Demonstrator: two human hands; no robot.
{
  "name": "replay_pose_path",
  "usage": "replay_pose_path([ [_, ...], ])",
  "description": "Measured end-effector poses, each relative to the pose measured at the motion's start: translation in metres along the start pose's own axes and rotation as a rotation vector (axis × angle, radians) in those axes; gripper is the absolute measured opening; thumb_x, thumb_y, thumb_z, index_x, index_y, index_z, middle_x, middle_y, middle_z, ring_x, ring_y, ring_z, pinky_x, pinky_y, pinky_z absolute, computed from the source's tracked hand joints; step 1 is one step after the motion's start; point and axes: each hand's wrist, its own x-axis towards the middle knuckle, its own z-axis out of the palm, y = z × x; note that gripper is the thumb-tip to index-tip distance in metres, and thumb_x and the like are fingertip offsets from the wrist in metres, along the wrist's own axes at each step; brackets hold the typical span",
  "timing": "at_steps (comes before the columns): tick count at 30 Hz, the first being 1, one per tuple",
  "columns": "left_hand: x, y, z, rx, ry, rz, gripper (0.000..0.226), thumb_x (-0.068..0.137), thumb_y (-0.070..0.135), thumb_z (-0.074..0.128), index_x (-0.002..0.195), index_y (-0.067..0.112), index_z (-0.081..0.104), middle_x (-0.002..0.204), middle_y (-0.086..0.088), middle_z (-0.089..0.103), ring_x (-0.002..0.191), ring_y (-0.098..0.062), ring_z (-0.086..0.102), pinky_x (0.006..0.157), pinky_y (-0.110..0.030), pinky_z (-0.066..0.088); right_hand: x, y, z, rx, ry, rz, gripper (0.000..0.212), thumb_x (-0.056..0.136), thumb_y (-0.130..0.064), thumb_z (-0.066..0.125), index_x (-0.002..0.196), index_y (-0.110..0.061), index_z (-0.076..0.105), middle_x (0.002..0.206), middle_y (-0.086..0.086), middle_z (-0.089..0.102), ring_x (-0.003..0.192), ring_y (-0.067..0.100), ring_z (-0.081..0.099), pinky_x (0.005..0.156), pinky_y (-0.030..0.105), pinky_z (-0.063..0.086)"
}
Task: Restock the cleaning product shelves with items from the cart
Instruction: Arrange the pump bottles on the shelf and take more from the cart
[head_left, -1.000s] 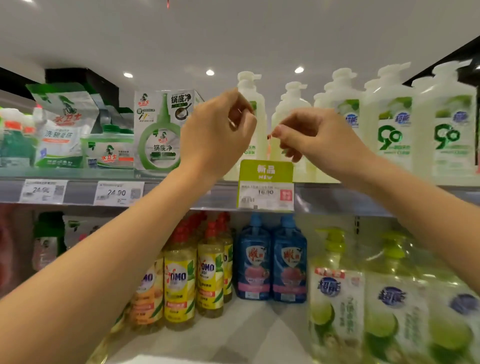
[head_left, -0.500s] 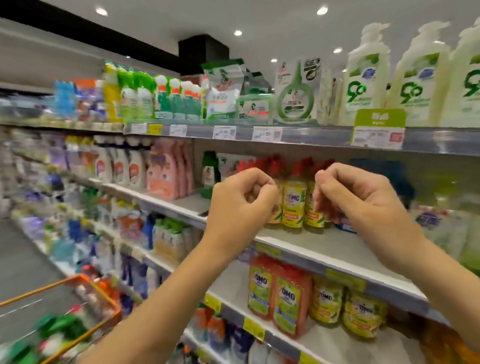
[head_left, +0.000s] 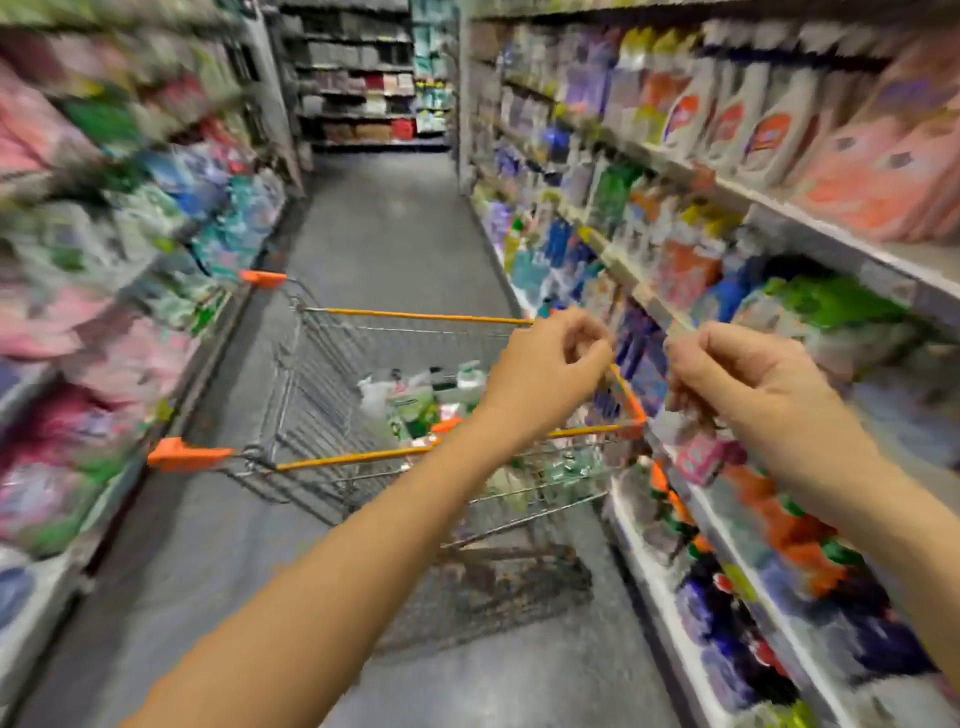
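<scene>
Left hand (head_left: 545, 374): raised in mid-air, fingers curled in with the thumb meeting the fingertips; nothing can be made out in the pinch.
Right hand (head_left: 748, 384): raised at about the same height, fingers curled the same way, closed on nothing that shows.
Hands to each other: side by side but apart, with a gap between them.
Cart (head_left: 311, 384): a wire trolley with orange rim trim, standing in the aisle, hard against the right-hand shelving.
Cart against the hands: it sits below and beyond both hands. The left hand overlaps its right rim in this view, and the right hand is off to its right, in front of the shelf goods. Neither hand appears to touch it.
Items in the cart (head_left: 410, 402): a loose heap of white and green packs and bottles low in the basket, just left of the left wrist; the labels are too blurred to read.
Right shelves (head_left: 810, 244): tiers packed with bottles and pouches, running away down the aisle.
Left shelves (head_left: 78, 291): stocked too, heavily smeared with blur.
Floor (head_left: 384, 234): grey, running down to further shelving at the far end.
</scene>
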Motion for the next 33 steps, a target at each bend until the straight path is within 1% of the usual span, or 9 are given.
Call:
replay_pose_path([
  [3,0.023,-0.090,-0.057,0.177,0.005,-0.202,0.009,0.083,0.030,0.055,0.089,0.028,0.061,0.078,-0.004,0.071,0.073,-0.025,0.068,0.075,-0.042,0.056,0.062,0.053,0.066,0.006,-0.126,0.136,0.029,0.086,-0.035,0.055,0.078,-0.007,0.057,0.059,-0.004,0.057,0.048,0.004,0.050,0.046,0.018,0.041],
  [6,0.036,-0.168,-0.105,0.253,0.025,-0.360,0.012,0.093,0.018,0.053,0.103,0.014,0.059,0.080,-0.005,0.063,0.072,-0.022,0.059,0.071,-0.031,0.049,0.113,0.118,0.122,-0.033,-0.180,0.241,0.010,0.089,-0.022,0.066,0.087,-0.014,0.059,0.074,0.003,0.059,0.059,0.014,0.054,0.056,0.027,0.044],
  [9,0.051,-0.238,-0.132,0.323,0.003,-0.489,0.013,0.093,0.017,0.054,0.105,0.014,0.059,0.072,0.005,0.054,0.073,-0.020,0.056,0.072,-0.033,0.049,0.151,0.185,0.170,-0.118,-0.241,0.368,0.021,0.085,-0.019,0.072,0.099,-0.017,0.057,0.087,0.005,0.056,0.070,0.021,0.052,0.065,0.035,0.044],
  [15,0.088,-0.363,-0.145,0.444,-0.165,-0.716,0.010,0.093,0.032,0.053,0.101,0.026,0.052,0.089,0.004,0.058,0.090,-0.023,0.059,0.085,-0.038,0.051,0.234,0.307,0.237,-0.298,-0.367,0.527,0.035,0.085,-0.017,0.072,0.112,-0.013,0.050,0.083,-0.010,0.048,0.081,0.015,0.049,0.066,0.030,0.039],
  [19,0.122,-0.416,-0.147,0.370,-0.135,-0.816,0.025,0.093,0.030,0.054,0.116,0.019,0.056,0.089,0.002,0.058,0.089,-0.022,0.059,0.084,-0.039,0.050,0.305,0.381,0.271,-0.255,-0.298,0.705,0.054,0.081,-0.012,0.076,0.125,0.001,0.047,0.103,0.006,0.051,0.097,0.025,0.055,0.083,0.044,0.051],
  [22,0.149,-0.449,-0.141,0.339,-0.140,-0.879,0.025,0.093,0.022,0.054,0.117,0.014,0.056,0.090,-0.003,0.061,0.092,-0.026,0.060,0.086,-0.038,0.050,0.346,0.430,0.292,-0.249,-0.268,0.775,0.060,0.077,-0.008,0.079,0.126,0.005,0.047,0.112,0.016,0.059,0.097,0.027,0.057,0.072,0.038,0.049],
  [25,0.172,-0.473,-0.137,0.324,-0.142,-0.923,0.026,0.093,0.019,0.054,0.117,0.012,0.057,0.089,-0.004,0.061,0.098,-0.028,0.061,0.085,-0.037,0.050,0.371,0.463,0.308,-0.299,-0.233,0.788,0.067,0.068,-0.010,0.084,0.125,0.003,0.050,0.122,0.017,0.059,0.109,0.029,0.058,0.091,0.044,0.049],
  [30,0.188,-0.501,-0.131,0.290,-0.087,-0.976,0.027,0.093,0.020,0.054,0.119,0.013,0.057,0.094,-0.008,0.065,0.096,-0.028,0.061,0.083,-0.035,0.049,0.386,0.531,0.322,-0.333,-0.161,0.860,0.114,0.028,-0.046,0.087,0.126,-0.003,0.048,0.127,0.019,0.055,0.118,0.036,0.054,0.100,0.051,0.046],
  [33,0.187,-0.510,-0.127,0.242,-0.090,-0.961,0.024,0.095,0.018,0.055,0.118,0.011,0.057,0.099,-0.007,0.064,0.096,-0.029,0.062,0.083,-0.036,0.051,0.388,0.545,0.330,-0.323,-0.160,0.900,0.101,0.044,-0.021,0.094,0.129,-0.005,0.043,0.127,0.017,0.054,0.115,0.033,0.055,0.100,0.047,0.047],
])
